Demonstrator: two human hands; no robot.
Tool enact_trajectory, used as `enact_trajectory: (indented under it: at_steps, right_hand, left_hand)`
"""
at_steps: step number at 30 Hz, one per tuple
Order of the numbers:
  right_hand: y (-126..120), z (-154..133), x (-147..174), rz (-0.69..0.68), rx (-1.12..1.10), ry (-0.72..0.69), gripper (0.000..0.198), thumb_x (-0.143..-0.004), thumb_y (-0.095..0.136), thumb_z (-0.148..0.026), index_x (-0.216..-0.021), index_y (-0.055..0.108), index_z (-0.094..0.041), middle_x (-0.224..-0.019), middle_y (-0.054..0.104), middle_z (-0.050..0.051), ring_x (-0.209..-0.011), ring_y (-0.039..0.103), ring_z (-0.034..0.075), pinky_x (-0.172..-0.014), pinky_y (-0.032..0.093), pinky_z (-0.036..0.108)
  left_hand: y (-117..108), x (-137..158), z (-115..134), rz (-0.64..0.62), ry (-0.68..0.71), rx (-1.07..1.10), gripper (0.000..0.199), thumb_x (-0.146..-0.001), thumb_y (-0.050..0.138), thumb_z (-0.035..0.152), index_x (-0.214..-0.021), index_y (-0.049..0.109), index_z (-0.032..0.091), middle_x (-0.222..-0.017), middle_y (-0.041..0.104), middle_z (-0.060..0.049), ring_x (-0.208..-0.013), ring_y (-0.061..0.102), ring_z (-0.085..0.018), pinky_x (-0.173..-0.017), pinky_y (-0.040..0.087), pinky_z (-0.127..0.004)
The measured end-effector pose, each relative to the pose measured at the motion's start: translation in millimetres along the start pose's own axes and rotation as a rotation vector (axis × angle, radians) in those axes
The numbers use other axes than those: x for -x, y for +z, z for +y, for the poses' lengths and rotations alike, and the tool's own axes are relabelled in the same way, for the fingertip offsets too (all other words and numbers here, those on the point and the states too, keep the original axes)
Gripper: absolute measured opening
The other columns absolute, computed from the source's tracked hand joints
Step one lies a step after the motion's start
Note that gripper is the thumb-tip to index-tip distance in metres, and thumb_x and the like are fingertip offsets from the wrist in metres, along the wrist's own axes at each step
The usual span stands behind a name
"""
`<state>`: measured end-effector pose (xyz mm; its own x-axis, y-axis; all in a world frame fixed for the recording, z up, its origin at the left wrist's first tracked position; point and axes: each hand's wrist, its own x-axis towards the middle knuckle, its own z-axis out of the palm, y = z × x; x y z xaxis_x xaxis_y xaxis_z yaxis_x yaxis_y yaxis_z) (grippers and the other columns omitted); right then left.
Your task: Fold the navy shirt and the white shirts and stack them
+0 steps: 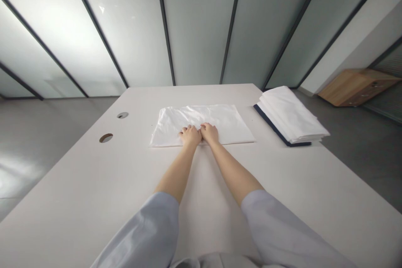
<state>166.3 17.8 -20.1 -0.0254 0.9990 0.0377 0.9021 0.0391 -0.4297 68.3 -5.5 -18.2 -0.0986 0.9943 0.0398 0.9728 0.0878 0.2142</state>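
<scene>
A flat, shiny clear plastic bag (226, 123) lies on the table, with something white and folded inside it. My left hand (190, 135) rests on the near middle part of the bag, its fingers spread over the plastic. Right beside it, my right hand (210, 133) also lies on the bag, fingers stretched forward and slightly bent. The two hands meet at the thumbs, close to the bag's near edge. Whether the thumbs pinch any of the plastic cannot be made out.
To the right, a stack of folded white cloth or bags (290, 113) sits on a dark navy flat piece (271, 127) at the table edge. Two round holes pierce the white table (125, 184) on the left. Frosted glass panels stand behind; a wooden cabinet (351, 86) is far right.
</scene>
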Motion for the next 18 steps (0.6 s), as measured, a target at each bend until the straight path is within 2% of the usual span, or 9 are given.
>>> enact_trajectory:
  at_steps: [3, 6, 10, 15, 18]
  right_hand:
    - [8, 4, 7, 0.024, 0.092, -0.086, 0.042, -0.094, 0.031, -0.020, -0.124, 0.061, -0.019, -0.131, 0.061, 0.010, -0.122, 0.053, 0.021, -0.108, 0.032, 0.038]
    - [8, 19, 14, 0.021, 0.195, -0.165, 0.045, -0.098, 0.030, -0.029, -0.134, 0.053, -0.018, -0.147, 0.046, 0.012, -0.137, 0.038, 0.024, -0.111, 0.027, 0.042]
    - [-4, 51, 16, -0.055, 0.272, -0.052, 0.061, -0.099, 0.024, -0.048, -0.149, 0.035, -0.015, -0.158, 0.025, 0.015, -0.145, 0.021, 0.028, -0.115, 0.018, 0.048]
    - [-30, 101, 14, -0.059, 0.305, 0.090, 0.068, -0.096, 0.020, -0.054, -0.152, 0.029, -0.016, -0.160, 0.020, 0.015, -0.146, 0.018, 0.030, -0.115, 0.017, 0.052]
    - [-40, 123, 14, -0.049, 0.315, 0.144, 0.071, -0.096, 0.021, -0.055, -0.152, 0.028, -0.013, -0.160, 0.020, 0.016, -0.146, 0.018, 0.030, -0.116, 0.016, 0.050]
  left_hand:
    - [12, 6, -3, 0.046, 0.070, -0.039, 0.055, -0.096, 0.022, 0.041, -0.139, 0.049, 0.018, -0.152, 0.039, -0.014, -0.139, 0.031, -0.035, -0.109, 0.026, -0.058]
    - [15, 5, -12, -0.005, 0.081, -0.038, 0.063, -0.095, 0.022, 0.051, -0.147, 0.039, 0.019, -0.157, 0.029, -0.013, -0.144, 0.022, -0.036, -0.112, 0.019, -0.059]
    - [6, 0, -40, -0.050, 0.036, -0.052, 0.076, -0.091, 0.023, 0.063, -0.150, 0.032, 0.017, -0.159, 0.021, -0.014, -0.147, 0.016, -0.035, -0.115, 0.016, -0.057]
    - [-11, -4, -99, -0.051, -0.087, -0.100, 0.080, -0.090, 0.020, 0.065, -0.153, 0.027, 0.016, -0.160, 0.018, -0.015, -0.147, 0.014, -0.034, -0.116, 0.015, -0.056]
    - [-20, -3, -129, -0.065, -0.191, -0.123, 0.079, -0.089, 0.018, 0.065, -0.153, 0.025, 0.018, -0.161, 0.017, -0.014, -0.147, 0.014, -0.036, -0.114, 0.016, -0.061]
